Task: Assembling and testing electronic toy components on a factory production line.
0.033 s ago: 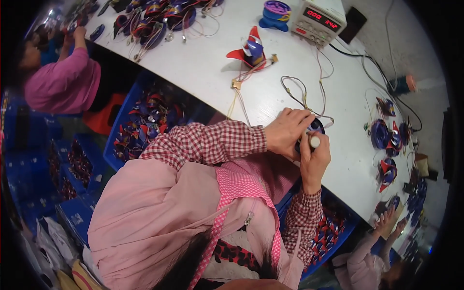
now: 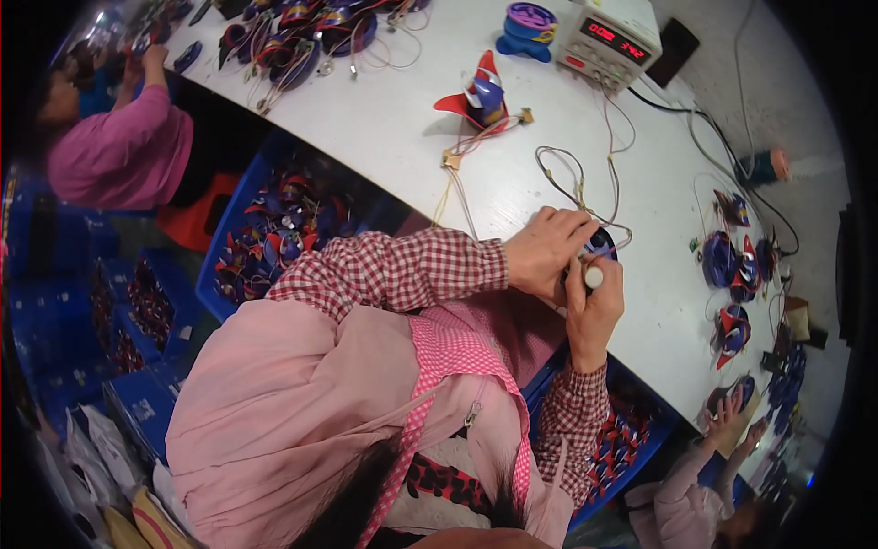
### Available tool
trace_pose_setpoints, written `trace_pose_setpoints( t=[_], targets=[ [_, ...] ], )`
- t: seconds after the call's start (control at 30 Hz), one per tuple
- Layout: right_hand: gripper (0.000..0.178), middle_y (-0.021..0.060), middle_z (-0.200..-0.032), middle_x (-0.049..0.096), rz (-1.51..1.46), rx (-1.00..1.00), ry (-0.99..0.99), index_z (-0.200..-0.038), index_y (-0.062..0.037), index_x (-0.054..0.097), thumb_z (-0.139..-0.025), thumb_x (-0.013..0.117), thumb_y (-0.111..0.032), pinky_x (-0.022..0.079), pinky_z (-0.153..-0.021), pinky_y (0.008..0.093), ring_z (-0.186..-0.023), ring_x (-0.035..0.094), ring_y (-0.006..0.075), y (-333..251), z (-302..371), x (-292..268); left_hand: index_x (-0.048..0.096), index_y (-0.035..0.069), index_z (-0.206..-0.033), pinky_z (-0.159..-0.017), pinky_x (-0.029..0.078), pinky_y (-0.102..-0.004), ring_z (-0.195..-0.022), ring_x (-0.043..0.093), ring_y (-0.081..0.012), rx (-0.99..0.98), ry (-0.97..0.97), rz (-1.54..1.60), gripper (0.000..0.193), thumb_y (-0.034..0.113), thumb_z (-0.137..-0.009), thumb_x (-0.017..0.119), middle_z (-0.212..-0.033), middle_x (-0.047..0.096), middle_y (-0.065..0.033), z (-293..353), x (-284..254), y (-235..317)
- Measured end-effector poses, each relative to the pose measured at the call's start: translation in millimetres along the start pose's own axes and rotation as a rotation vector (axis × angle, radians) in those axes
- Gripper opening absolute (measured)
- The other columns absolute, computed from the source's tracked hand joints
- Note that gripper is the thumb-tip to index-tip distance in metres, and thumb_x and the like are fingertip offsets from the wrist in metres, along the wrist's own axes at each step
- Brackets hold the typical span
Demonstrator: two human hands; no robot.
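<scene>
At the table's front edge, my left hand (image 2: 547,252) bends over a small dark blue and purple plastic part (image 2: 600,242) and presses it down. My right hand (image 2: 594,306) is closed round a tool with a pale, rounded handle end (image 2: 593,277), held close against my left fingers. The tool's tip is hidden by my hands, so its kind does not show. Thin wires (image 2: 585,197) loop on the table beyond the part. Farther off lies a red, blue and purple toy piece (image 2: 487,96) with wires and small tan connectors (image 2: 451,160).
A power supply (image 2: 608,41) with a red display stands at the back, beside a blue tub (image 2: 528,32). Wired toy pieces (image 2: 302,37) heap at the far left; others (image 2: 732,265) lie right. A blue crate (image 2: 242,215) holds more pieces. Co-workers (image 2: 119,146) sit on both sides.
The whole view has shifted very slightly. My hands keep their grip in nearly the same place. At the lower right, a co-worker's hand has moved a little with a dark part.
</scene>
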State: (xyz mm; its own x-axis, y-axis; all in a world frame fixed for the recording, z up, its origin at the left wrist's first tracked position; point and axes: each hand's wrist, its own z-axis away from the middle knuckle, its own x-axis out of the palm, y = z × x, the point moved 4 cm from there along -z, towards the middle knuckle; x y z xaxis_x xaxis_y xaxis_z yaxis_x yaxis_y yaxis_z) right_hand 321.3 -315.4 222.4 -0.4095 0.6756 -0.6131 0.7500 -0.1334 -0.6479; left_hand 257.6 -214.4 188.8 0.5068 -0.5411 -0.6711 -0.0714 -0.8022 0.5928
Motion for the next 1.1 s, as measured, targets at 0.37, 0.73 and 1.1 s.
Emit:
trace_pose_setpoints(
  t=[0.37,0.73,1.1],
  targets=[
    [0.019,0.0012,-0.076,0.059,-0.197,0.242,0.235,-0.091,0.0002,0.059,-0.091,0.058,-0.019,0.037,-0.051,0.0186,-0.06,0.047,0.005,82,-35,-55,0.047,0.001,-0.115,-0.093,0.033,-0.0457,-0.109,0.044,-0.0364,0.1,0.125,0.014,0.074,0.04,-0.061,0.078,-0.118,0.045,-0.0201,16,-44,8],
    [0.017,0.0039,-0.088,0.057,0.175,0.04,0.558,-0.1,0.0005,0.059,-0.087,0.062,-0.011,0.039,-0.059,0.022,-0.072,0.048,0.0093,13,-33,-36,0.047,-0.007,-0.123,-0.105,0.019,-0.0463,-0.127,0.026,-0.0378,-0.365,0.037,-0.673,0.093,0.069,-0.07,0.058,-0.13,0.037,-0.0257,47,-143,-144],
    [0.022,0.015,-0.091,0.053,0.407,-0.347,-0.328,-0.092,0.0028,0.057,-0.074,0.058,-0.009,0.046,-0.067,0.0376,-0.08,0.054,0.0278,-73,-74,180,0.033,-0.004,-0.135,-0.107,0.015,-0.0422,-0.129,0.03,-0.032,-0.351,0.251,-0.034,0.104,0.06,-0.061,0.07,-0.128,0.047,-0.018,1,-143,-181]
  ],
)
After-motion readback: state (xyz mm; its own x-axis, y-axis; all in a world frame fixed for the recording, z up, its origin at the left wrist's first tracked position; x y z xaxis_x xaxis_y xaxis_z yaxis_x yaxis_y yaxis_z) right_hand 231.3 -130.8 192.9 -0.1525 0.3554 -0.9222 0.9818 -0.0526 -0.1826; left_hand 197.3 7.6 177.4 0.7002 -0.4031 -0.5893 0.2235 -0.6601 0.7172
